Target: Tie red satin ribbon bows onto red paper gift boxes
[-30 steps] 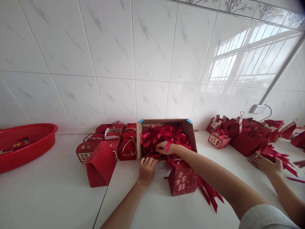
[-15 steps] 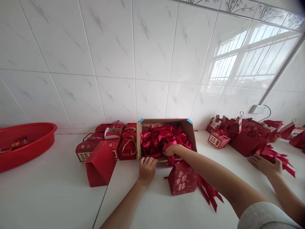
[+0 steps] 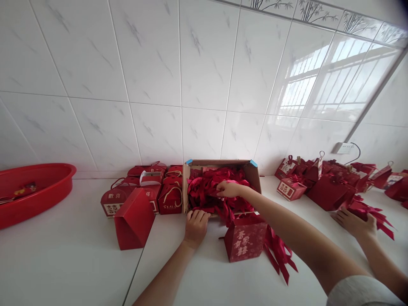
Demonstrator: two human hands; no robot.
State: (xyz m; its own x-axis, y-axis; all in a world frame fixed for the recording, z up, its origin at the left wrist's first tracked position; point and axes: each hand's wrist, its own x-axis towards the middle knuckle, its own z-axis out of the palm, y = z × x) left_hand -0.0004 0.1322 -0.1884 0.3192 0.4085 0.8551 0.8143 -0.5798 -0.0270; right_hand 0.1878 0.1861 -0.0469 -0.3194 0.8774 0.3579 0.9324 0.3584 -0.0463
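Note:
A cardboard box (image 3: 257,178) stands against the wall, full of shiny red ribbons (image 3: 204,187). My left hand (image 3: 196,229) has its fingers curled over the front left edge of the box. Over the pile, my right hand (image 3: 230,189) is closed, fingertips pinching red ribbon; the exact strand is partly hidden. Directly in front of the box stands a red gift box (image 3: 245,241) with pale lettering. Long ribbon tails (image 3: 280,257) lie on the table beside it, under my right forearm.
Several red gift boxes (image 3: 170,199) cluster left of the cardboard box, with a plain one (image 3: 134,221) in front. Further left is a red basin (image 3: 35,204). On the right, another person's hand (image 3: 357,225) touches a ribboned box, near many gift boxes (image 3: 333,191). Behind is a tiled wall (image 3: 153,63).
My right hand has risen slightly out of the ribbon pile, and the ribbons around it have shifted. My left hand stays on the box edge.

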